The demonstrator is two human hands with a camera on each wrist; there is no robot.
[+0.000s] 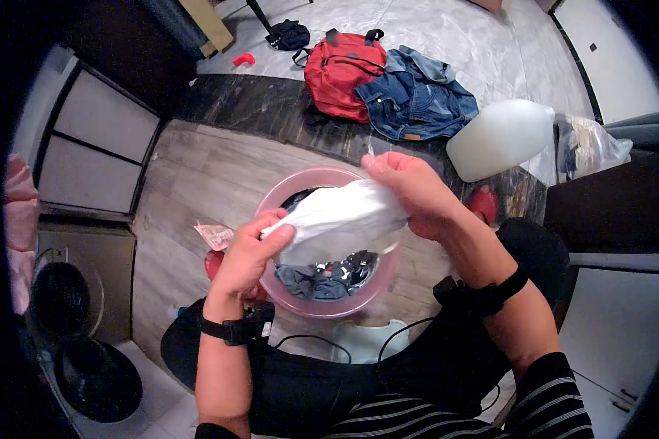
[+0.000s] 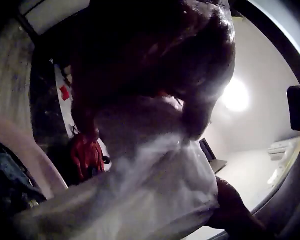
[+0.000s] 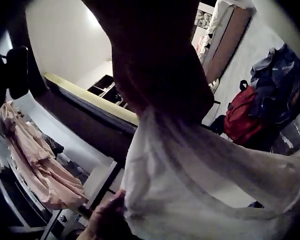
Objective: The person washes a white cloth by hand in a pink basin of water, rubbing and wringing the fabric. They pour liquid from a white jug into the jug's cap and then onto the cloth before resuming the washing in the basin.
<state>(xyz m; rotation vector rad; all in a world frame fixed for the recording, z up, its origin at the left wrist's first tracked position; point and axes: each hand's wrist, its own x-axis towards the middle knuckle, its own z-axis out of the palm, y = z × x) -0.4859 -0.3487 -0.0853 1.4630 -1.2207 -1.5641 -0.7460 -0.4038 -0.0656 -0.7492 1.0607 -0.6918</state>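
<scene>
Head, cloth: my left hand [image 1: 245,252] and right hand [image 1: 421,192], well apart, each grip an end of the white cloth [image 1: 344,212], which hangs above the pink basin [image 1: 329,309], hiding some dark clothes [image 1: 315,284] inside.
Head, floor: beyond lie a red bag [image 1: 344,77], a denim garment [image 1: 425,102] against it and a pale jug [image 1: 501,139].
Left wrist: the cloth blocks much of my view; finger detail is lost in shadow.
Right wrist: cloth hangs from my darkened hand; pink fabric [image 3: 45,160] drapes leftward.

Both forearms [image 1: 224,369] reach forward, left fingers [image 1: 277,237] and right fingers [image 1: 388,167] (these farther out) bent, pinching.
</scene>
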